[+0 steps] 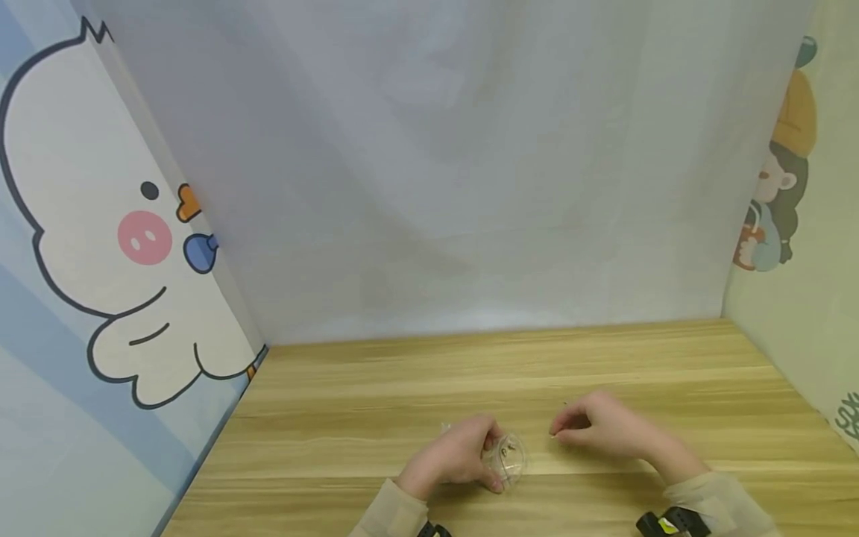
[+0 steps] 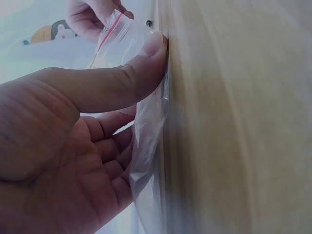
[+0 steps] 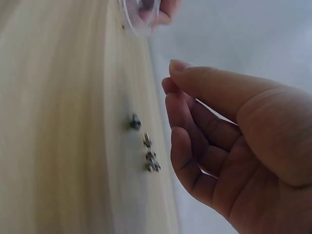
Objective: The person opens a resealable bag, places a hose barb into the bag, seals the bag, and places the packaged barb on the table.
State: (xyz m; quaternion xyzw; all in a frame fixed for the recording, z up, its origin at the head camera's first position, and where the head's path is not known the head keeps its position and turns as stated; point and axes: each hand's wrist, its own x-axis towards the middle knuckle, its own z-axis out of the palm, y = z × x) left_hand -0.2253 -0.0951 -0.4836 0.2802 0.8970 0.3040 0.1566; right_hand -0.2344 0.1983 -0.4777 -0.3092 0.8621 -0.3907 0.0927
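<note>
Keep the clear zip-lock bag gaping, gripped in the left hand; with the right hand, apparently pinching a tiny metal fitting right of the bag, release only above its mouth.

Desk: free lane ran along back edge, white sheet stood behind | toward front edge: left hand with clear bag and right hand blocked, narrow gap lay between | beside right hand: small metal parts obstructed low passage
</note>
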